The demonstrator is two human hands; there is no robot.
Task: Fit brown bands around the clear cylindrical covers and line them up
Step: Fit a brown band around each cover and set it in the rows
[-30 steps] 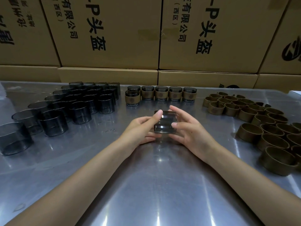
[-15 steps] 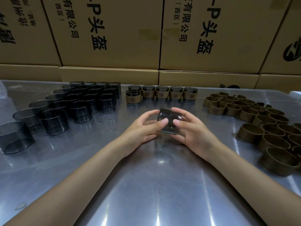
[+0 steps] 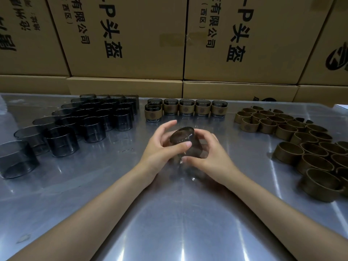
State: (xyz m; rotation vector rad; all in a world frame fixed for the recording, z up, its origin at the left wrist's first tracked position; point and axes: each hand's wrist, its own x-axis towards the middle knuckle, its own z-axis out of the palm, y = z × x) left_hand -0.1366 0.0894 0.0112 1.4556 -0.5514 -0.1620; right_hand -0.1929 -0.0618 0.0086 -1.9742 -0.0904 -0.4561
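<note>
1. Held between both hands above the middle of the worktop (image 3: 169,223): one clear cover (image 3: 183,142), tilted, its open mouth turned up and toward the far edge.
2. Left hand (image 3: 160,147) curled round the cover's left side, thumb laid across its near wall.
3. Right hand (image 3: 211,155) curled round its right and lower side, fingertips at the bottom rim, where a brown band (image 3: 199,154) seems to sit.
4. Tipped further than half a second ago, when the cover stood nearly upright between the fingertips.
5. Bare covers (image 3: 90,121) grouped toward the far-left corner.
6. Banded covers (image 3: 186,108) lined up along the far edge, unchanged.
7. Loose bands (image 3: 301,140) heaped along the right edge.
</note>
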